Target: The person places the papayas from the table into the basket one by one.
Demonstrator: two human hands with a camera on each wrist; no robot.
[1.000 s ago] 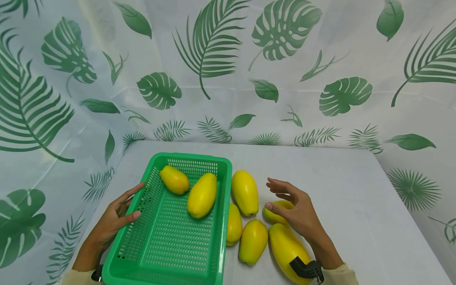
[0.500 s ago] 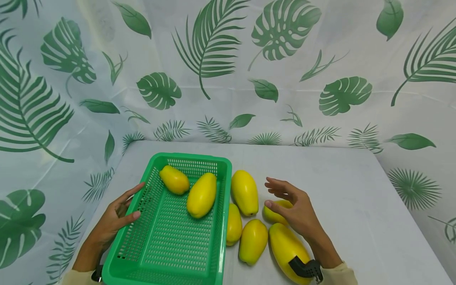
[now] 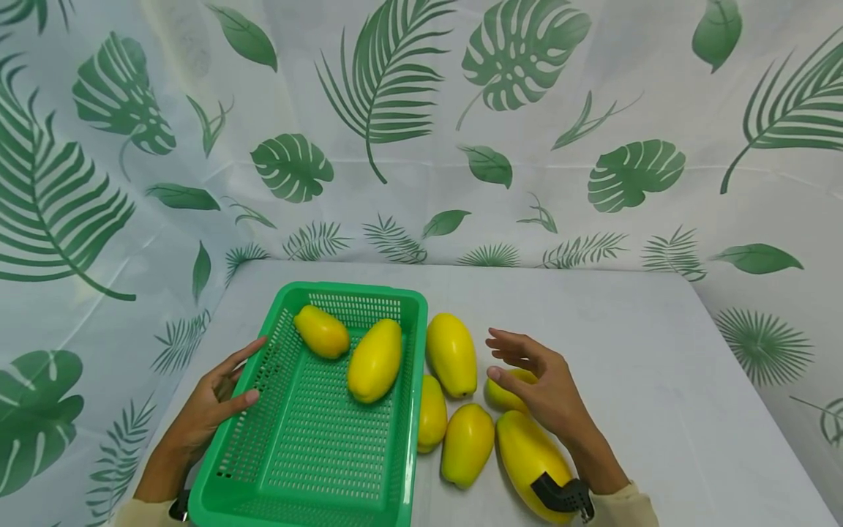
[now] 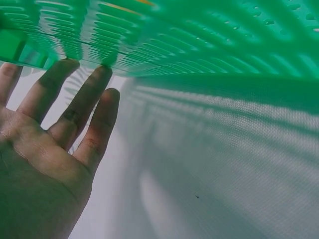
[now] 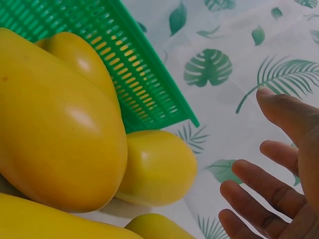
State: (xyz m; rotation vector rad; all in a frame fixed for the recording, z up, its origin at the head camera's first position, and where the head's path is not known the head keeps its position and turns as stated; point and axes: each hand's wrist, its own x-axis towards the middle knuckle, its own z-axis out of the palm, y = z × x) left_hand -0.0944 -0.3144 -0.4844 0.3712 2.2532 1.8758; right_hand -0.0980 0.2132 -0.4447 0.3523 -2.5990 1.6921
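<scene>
While the left hand [image 3: 211, 402] steadies the green basket [image 3: 323, 457] near the tabletop's left edge, the right hand [image 3: 549, 384] hovers over loose yellow fruit.

Left: fingers straight and spread against basket's outer wall, thumb laid on rim. Right: fingers apart, loosely bent, thumb out, above small greenish fruit [image 3: 499, 395]. Basket holds smaller fruit [image 3: 321, 332] and larger fruit [image 3: 375, 361], both toward the tabletop's far edge. Between basket and right hand: far fruit [image 3: 451, 356], partly hidden fruit [image 3: 431, 415] beside the rim, near fruit [image 3: 467, 446]. Big fruit [image 3: 530, 461] lies under right wrist. Leaf-print sheet [image 3: 402, 172] rises behind tabletop [image 3: 593, 307].
</scene>
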